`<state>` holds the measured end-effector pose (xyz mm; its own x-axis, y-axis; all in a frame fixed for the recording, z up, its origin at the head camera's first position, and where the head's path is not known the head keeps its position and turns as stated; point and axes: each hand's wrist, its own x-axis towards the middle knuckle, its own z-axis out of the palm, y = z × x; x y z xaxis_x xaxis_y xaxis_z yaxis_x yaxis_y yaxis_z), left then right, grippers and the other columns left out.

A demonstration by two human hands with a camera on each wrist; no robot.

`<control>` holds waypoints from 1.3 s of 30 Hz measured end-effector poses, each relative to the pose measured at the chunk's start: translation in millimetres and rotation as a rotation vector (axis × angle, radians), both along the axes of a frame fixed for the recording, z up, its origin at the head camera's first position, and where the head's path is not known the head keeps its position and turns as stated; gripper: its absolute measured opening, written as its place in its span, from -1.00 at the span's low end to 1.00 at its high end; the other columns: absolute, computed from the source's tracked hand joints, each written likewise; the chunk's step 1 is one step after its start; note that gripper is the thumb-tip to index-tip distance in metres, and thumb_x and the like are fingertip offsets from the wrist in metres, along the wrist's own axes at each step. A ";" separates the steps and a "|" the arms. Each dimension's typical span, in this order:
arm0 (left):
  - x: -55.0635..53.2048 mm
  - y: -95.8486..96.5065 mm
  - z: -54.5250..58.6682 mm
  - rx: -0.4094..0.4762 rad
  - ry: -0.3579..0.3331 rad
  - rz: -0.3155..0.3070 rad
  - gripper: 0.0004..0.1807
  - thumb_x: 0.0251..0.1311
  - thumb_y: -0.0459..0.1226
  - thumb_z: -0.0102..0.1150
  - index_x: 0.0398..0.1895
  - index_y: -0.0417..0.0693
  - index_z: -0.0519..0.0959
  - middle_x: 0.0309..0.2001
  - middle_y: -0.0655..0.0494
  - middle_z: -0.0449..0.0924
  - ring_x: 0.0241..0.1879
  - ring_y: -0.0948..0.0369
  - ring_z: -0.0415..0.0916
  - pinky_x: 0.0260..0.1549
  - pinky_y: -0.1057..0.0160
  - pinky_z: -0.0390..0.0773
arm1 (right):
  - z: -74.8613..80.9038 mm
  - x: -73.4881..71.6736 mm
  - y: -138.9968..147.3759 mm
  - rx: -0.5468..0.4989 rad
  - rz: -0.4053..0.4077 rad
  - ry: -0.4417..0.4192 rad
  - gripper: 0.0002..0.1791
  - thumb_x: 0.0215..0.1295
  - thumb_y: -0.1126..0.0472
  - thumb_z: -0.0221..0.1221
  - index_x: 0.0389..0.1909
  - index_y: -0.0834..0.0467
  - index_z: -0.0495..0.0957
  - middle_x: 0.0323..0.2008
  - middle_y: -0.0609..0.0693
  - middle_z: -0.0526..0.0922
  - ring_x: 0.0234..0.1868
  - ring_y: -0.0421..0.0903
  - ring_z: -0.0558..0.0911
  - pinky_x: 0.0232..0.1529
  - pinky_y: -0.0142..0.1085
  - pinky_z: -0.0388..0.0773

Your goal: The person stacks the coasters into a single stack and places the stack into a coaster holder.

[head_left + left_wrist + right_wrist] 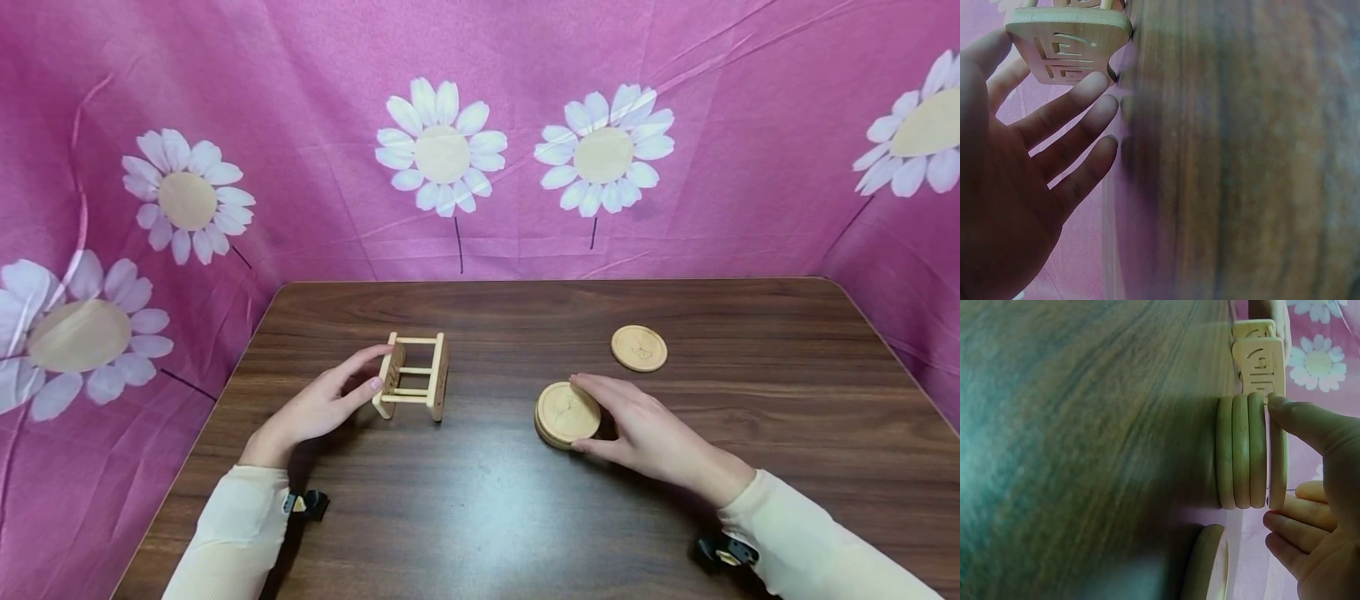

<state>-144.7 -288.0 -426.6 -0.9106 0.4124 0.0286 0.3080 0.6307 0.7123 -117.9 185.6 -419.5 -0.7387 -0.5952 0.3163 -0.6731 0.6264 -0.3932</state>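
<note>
My right hand (648,429) pinches the top round wooden coaster (570,410) by its edges, thumb on the near side and fingers across from it. A narrow gap shows in the right wrist view between this coaster and the stacked coasters (1241,453) under it. Farther left, my left hand (318,404) holds the side panel of a small wooden coaster rack (438,375) with thumb and index finger. Its other fingers spread low by the slotted panel (1063,53). The rack stands upright, with thin rods joining its two panels and no coaster inside.
One more coaster (639,348), with a line drawing, lies flat beyond the right hand. All stand on a dark wood-grain table (480,517). A pink cloth (315,167) with white daisies hangs behind the table and along its sides.
</note>
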 end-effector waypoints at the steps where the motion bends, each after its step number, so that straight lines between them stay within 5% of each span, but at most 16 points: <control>1: 0.0 -0.1 0.2 -0.002 0.001 0.000 -0.41 0.67 -0.17 0.09 0.67 0.15 0.30 0.59 -0.05 0.42 0.55 -0.15 0.37 0.50 -0.35 0.30 | 0.0 0.2 -0.4 0.004 -0.002 -0.006 -0.12 0.06 0.08 0.65 0.37 0.36 0.54 0.29 0.29 0.69 0.28 0.25 0.69 0.29 0.19 0.61; 21: 3.2 2.2 1.7 0.014 0.002 -0.007 -0.42 0.66 -0.19 0.08 0.67 0.10 0.30 0.59 -0.07 0.42 0.53 -0.17 0.38 0.49 -0.33 0.32 | -2.1 2.6 -1.1 0.032 -0.043 -0.061 -0.12 0.12 0.03 0.63 0.41 0.32 0.53 0.32 0.25 0.68 0.31 0.22 0.67 0.31 0.19 0.60; 32: 2.6 2.8 -0.8 0.027 0.008 -0.010 -0.42 0.66 -0.21 0.09 0.66 0.09 0.31 0.57 -0.06 0.44 0.53 -0.16 0.39 0.50 -0.33 0.32 | -6.2 5.7 -0.2 0.026 -0.058 -0.038 -0.10 0.15 0.01 0.61 0.43 0.33 0.50 0.33 0.25 0.67 0.31 0.24 0.67 0.32 0.19 0.60; 39: 2.3 2.3 -3.0 0.022 0.012 -0.004 -0.42 0.66 -0.20 0.09 0.66 0.11 0.31 0.57 -0.05 0.44 0.52 -0.14 0.40 0.49 -0.32 0.33 | -7.2 7.7 7.3 -0.035 -0.043 0.058 -0.07 0.07 0.09 0.65 0.44 0.32 0.50 0.32 0.22 0.69 0.29 0.19 0.70 0.30 0.07 0.58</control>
